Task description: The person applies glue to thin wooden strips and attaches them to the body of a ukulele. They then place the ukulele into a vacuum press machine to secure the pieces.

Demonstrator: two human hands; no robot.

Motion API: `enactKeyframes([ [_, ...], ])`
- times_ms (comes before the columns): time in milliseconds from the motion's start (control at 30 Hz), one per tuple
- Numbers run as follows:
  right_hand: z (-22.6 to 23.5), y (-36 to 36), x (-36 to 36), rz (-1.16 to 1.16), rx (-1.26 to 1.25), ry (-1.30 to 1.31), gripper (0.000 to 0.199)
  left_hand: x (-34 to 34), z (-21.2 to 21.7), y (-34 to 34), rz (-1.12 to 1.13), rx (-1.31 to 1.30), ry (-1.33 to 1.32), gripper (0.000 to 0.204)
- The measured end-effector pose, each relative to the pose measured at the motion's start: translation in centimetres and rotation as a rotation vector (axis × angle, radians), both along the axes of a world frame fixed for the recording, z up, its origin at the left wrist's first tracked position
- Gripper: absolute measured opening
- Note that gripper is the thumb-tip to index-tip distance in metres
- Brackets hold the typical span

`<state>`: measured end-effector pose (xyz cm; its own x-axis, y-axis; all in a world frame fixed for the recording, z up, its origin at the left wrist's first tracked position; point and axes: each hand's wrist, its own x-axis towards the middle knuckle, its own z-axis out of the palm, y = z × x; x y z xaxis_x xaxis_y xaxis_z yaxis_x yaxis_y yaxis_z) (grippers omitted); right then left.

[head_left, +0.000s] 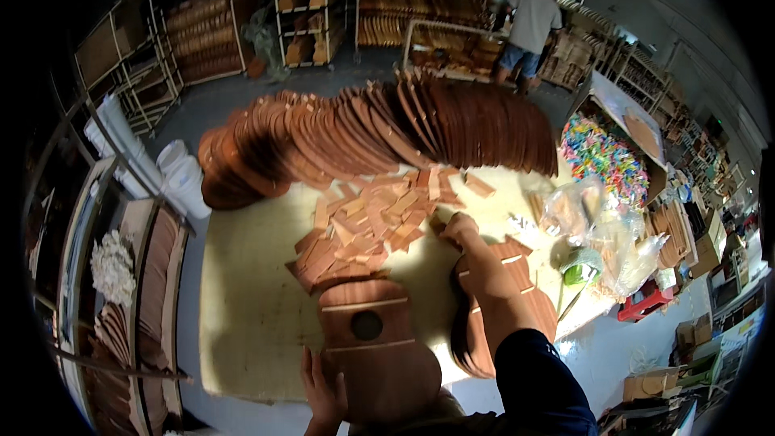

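Note:
A brown guitar-shaped wooden plate (383,379) with a round sound hole and two pale cross strips lies in front of me, at the table's near edge. Beside its lower left edge is my left hand (324,387), fingers apart, seemingly touching the rim. My right arm stretches over a second guitar-shaped piece (478,331), partly hidden beneath it. At the right side of a heap of small thin wood slips (367,222), my right hand (460,228) has its fingers bent together. What they hold, if anything, is hard to make out against a dark slip.
A long row of guitar-shaped plates (363,133) stands along the far side of the pale table (250,315). At right are a box of colourful small pieces (605,157), clear plastic bags (622,254) and a green roll (580,268). Another person (531,24) stands near far racks.

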<state>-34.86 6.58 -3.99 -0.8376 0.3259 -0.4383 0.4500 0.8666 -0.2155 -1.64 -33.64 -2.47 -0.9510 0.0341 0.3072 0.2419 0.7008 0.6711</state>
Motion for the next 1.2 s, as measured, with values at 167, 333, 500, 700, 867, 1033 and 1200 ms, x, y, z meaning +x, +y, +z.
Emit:
enactKeyframes([
  [167,6.0,2.1,3.9,-0.085,0.044,0.673,0.043,-0.2,0.8,0.8,0.093,0.049,0.080,0.060],
  [333,14.1,-7.1,17.8,0.524,-0.337,1.131,0.012,-3.6,1.9,5.5,-0.181,0.896,-0.282,0.061],
  [500,15.3,-8.5,28.8,0.782,-0.238,1.117,0.011,-3.2,9.1,17.0,-0.331,1.154,-0.403,0.050],
  [700,14.8,0.9,32.9,0.759,-0.660,1.025,0.026,-1.3,8.3,23.6,-0.458,1.540,-0.612,0.043],
  [867,8.6,10.5,35.0,-0.262,-0.845,1.089,0.030,-0.1,5.9,28.5,-0.453,1.572,-0.771,0.048],
  [1033,-4.5,22.0,33.7,-0.766,-0.514,1.040,0.053,2.1,3.7,31.6,-0.357,1.566,-0.827,0.046],
  [1200,-4.7,24.3,34.1,-0.881,-1.036,0.860,0.022,3.0,6.1,34.1,-0.405,1.481,-0.849,0.044],
])
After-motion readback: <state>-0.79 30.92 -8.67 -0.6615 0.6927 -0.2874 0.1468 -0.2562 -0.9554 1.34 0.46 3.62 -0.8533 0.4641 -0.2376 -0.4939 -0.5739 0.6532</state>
